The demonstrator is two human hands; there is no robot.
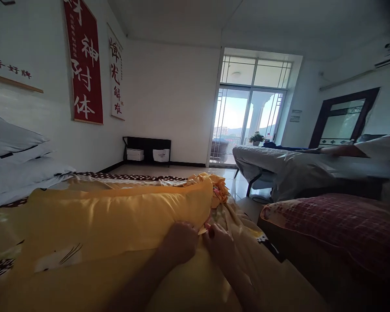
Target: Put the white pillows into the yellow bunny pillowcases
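Note:
A plump yellow pillowcase (126, 212) lies across the bed, a small printed patch with dark lines near its left end. My left hand (183, 240) is closed on the fabric close to its right end. Just to the right, my right hand (219, 240) pinches the case's edge, where a bit of pink and pale cloth shows between the two hands. Bunched yellow cloth (219, 190) with a ruffled look sits beyond the fingers. What fills the case is hidden.
A patterned yellow and brown bedsheet (247, 242) spreads underneath. White pillows (16, 160) are stacked at the left. A maroon checked cover (338, 225) lies on the right, and behind it a person's arm (347, 149) reaches over a covered table (263, 160). A low black shelf (147, 143) stands by the far wall.

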